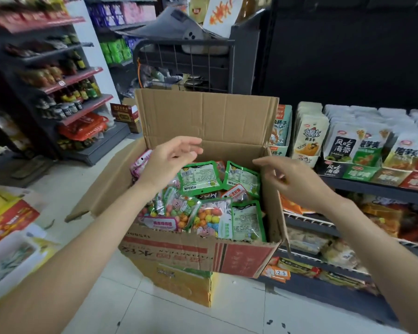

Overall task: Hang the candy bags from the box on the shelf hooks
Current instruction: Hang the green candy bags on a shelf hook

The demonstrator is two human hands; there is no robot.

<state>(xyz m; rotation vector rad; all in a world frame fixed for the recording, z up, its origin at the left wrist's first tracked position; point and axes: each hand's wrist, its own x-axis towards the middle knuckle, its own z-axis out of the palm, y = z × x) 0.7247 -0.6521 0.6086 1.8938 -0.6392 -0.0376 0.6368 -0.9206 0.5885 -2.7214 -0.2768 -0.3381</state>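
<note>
An open cardboard box (203, 249) stands on a second, yellow box (186, 285) on the pale tiled floor (203, 314) of a shop aisle, its flaps folded out and its far flap standing upright. The box is filled nearly to the brim with candy bags (198, 208): green-edged packets lie flat on top toward the far and right side, and clear bags of coloured round sweets with a pink pig print lie toward the near left. A pink bag (140, 162) pokes up at the far left corner of the box. Both bare forearms reach in from the bottom of the view. The left hand (171, 157) hovers above the far left part of the box, fingers spread loosely and slightly bent, holding nothing; whether it brushes the bags below cannot be told. The right hand (292, 177) hangs over the right wall of the box, fingers loosely curled and apart, also holding nothing. Just to the right of the box a dark shelf (362, 189) carries rows of white and green snack packets (348, 143), with more packets on the tiers below. Across the aisle on the left, a shelf with red edges (77, 78) holds bottles and jars, somewhat blurred. Behind the box stands a wire cage rack (186, 61).
</note>
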